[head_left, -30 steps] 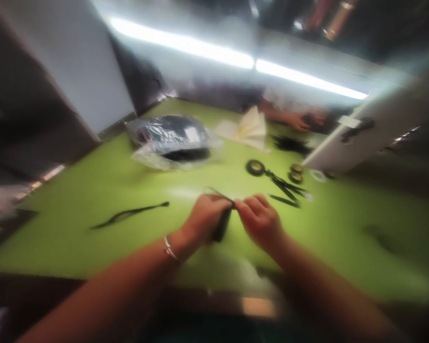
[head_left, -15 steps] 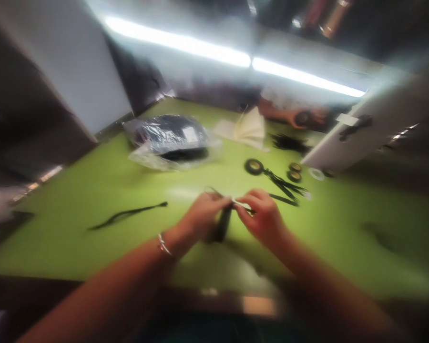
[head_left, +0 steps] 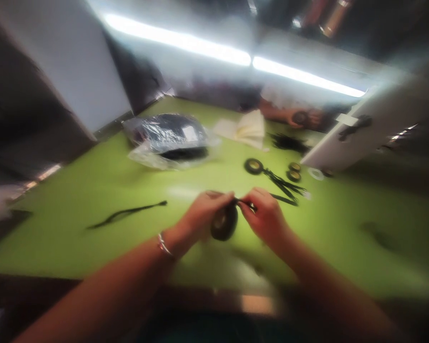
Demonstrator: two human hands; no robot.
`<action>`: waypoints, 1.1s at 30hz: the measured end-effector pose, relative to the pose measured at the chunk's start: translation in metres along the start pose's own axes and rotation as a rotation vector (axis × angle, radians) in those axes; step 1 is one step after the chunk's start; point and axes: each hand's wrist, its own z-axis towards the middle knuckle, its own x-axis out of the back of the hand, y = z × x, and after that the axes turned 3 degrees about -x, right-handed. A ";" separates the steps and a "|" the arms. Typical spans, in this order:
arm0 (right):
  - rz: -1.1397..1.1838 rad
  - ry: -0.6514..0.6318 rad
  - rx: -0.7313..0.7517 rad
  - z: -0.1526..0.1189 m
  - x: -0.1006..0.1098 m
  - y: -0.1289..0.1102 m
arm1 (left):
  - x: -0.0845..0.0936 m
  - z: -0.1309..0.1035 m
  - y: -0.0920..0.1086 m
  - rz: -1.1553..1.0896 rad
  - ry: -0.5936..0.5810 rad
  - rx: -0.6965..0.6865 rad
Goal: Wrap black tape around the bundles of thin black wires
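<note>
Near the front of the green table, my left hand [head_left: 208, 209] is closed in a pinch on one end of a thin black cord [head_left: 237, 200]. Just below its thumb hangs a black tape roll [head_left: 229, 226], partly covered by the fingers, its round side turned toward me. My right hand [head_left: 263, 212] is closed too, thumb and fingertips gripping the cord a short way to the right. Blur hides whether tape is wrapped on the cord. Beyond my right hand lies a bundle of black cords [head_left: 280, 183], with another tape roll [head_left: 253, 166] at its far end.
One loose black cord [head_left: 128, 210] lies to the left. Farther back are a plastic-wrapped dark package [head_left: 175, 136], cream cloth or paper [head_left: 250, 128], two small rolls [head_left: 293, 172] and a white ring [head_left: 315, 174]. Behind a white panel [head_left: 346, 133], a co-worker's hands [head_left: 295, 117] hold a dark roll.
The tape roll under my left hand has turned from edge-on to showing its round side. A white strip seen between my fingertips no longer shows. My hands are slightly closer together.
</note>
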 end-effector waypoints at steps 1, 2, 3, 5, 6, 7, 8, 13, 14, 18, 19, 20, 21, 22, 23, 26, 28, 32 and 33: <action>0.001 -0.002 -0.002 0.000 -0.001 0.000 | 0.000 0.000 -0.002 0.000 0.021 0.012; 0.009 -0.004 -0.007 -0.001 -0.002 -0.001 | 0.000 0.000 -0.003 0.004 0.038 0.018; 0.020 -0.003 -0.012 -0.001 -0.002 -0.001 | 0.001 0.001 -0.005 0.006 0.053 0.018; 0.048 -0.003 -0.021 -0.001 -0.003 -0.002 | 0.001 0.001 -0.007 -0.005 0.076 0.015; 0.066 -0.004 -0.030 -0.001 -0.003 -0.002 | 0.002 0.002 -0.007 -0.011 0.080 0.009; 0.088 -0.011 -0.049 0.000 -0.003 -0.002 | 0.002 0.002 -0.006 -0.010 0.082 -0.001; 0.115 -0.027 -0.076 0.000 -0.002 -0.002 | 0.002 0.002 -0.006 0.002 0.078 -0.013; 0.141 -0.142 -0.120 -0.001 0.000 -0.003 | -0.001 0.001 -0.003 0.167 0.078 -0.105; 0.105 -0.131 -0.085 -0.001 0.000 -0.003 | -0.001 0.001 -0.003 0.185 0.087 -0.114; 0.051 -0.035 -0.040 -0.002 0.000 -0.002 | -0.004 0.000 -0.003 0.107 0.058 -0.113; 0.060 -0.020 -0.049 -0.002 0.000 -0.002 | -0.005 0.000 -0.002 0.076 0.030 -0.112; 0.067 -0.010 -0.054 -0.002 0.000 -0.002 | -0.006 -0.001 -0.002 0.056 0.008 -0.109; 0.072 -0.003 -0.052 -0.002 0.000 -0.003 | -0.007 -0.001 -0.002 0.050 -0.006 -0.103; 0.077 0.004 -0.043 -0.001 0.000 -0.003 | -0.008 -0.001 -0.002 0.052 -0.011 -0.097; 0.082 0.010 -0.030 -0.001 0.001 -0.004 | -0.009 -0.001 -0.002 0.053 -0.013 -0.091; 0.102 0.021 -0.003 0.000 0.002 -0.004 | -0.009 -0.001 -0.003 0.015 -0.025 -0.091; 0.110 0.020 0.002 0.000 0.001 -0.004 | -0.008 0.000 -0.002 -0.037 -0.010 -0.085; 0.106 0.023 0.037 -0.002 -0.005 -0.004 | -0.005 0.000 0.000 -0.038 0.058 -0.051; 0.102 0.031 0.048 -0.002 -0.006 -0.004 | -0.005 0.000 0.000 -0.023 0.071 -0.051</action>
